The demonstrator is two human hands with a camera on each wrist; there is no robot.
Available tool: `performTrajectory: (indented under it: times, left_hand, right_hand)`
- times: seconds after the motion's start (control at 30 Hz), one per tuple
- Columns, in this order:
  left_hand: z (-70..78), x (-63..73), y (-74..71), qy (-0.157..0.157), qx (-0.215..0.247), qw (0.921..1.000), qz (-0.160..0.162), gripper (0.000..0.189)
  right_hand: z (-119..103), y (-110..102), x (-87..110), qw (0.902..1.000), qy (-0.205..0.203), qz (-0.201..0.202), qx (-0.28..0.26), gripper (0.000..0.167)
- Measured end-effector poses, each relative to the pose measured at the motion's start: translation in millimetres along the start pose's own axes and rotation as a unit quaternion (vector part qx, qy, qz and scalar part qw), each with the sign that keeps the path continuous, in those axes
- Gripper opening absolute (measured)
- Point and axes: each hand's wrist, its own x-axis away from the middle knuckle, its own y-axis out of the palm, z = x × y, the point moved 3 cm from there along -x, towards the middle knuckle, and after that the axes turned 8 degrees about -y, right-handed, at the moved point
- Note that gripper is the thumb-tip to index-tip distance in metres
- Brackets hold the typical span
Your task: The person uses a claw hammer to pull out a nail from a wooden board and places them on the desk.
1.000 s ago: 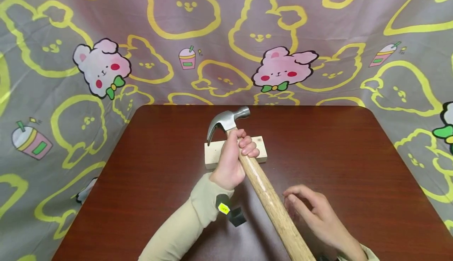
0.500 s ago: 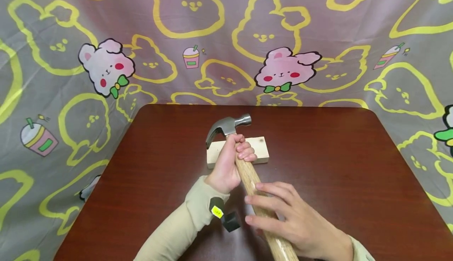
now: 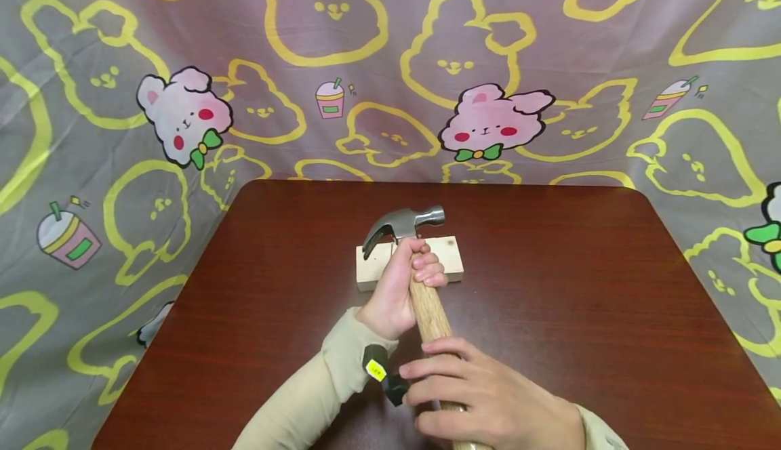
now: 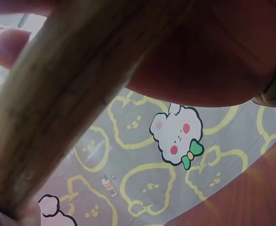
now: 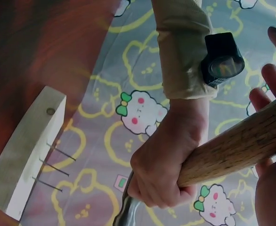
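My left hand (image 3: 403,291) grips a claw hammer (image 3: 432,308) high on its wooden handle, just below the steel head (image 3: 399,223). The claw points left, the striking face right. Over the lower handle lies my right hand (image 3: 472,392), its fingers spread and fairly straight across the wood. Behind the left hand, a pale wooden block (image 3: 448,253) rests on the table, partly covered by hand and hammer in the head view. Three thin nails (image 5: 55,168) stick out of the block in the right wrist view. The handle (image 4: 67,89) fills much of the left wrist view.
A dark reddish-brown table (image 3: 579,287) with rounded far corners carries the block. Patterned cloth (image 3: 390,43) with rabbits and cups hangs around its back and sides. A black wrist camera (image 5: 223,59) is strapped at my left sleeve.
My right hand has come in from the lower right and now lies over the lower handle. The hammer head has dropped lower in view, and its handle stands steeper.
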Motion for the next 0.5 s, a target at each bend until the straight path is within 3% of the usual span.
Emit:
performTrajectory:
  times: [0.23,0.33,0.5]
  left_hand:
    - [-3.5,-0.8,-1.0,-0.012,0.011,0.9999,0.006,0.030]
    - [-8.1,-2.5,-2.2,-0.017,0.009,0.9997,0.012,0.029]
    - [-19.2,-5.7,-2.4,-0.015,-0.010,0.9994,0.030,0.027]
  right_hand:
    - [-0.6,1.8,-1.7,0.9988,-0.011,0.012,-0.047,0.005]
    - [0.7,-0.4,-4.8,0.9982,-0.029,0.028,-0.044,0.013]
    - [9.3,-12.7,-16.8,0.9868,-0.093,0.125,-0.044,0.030]
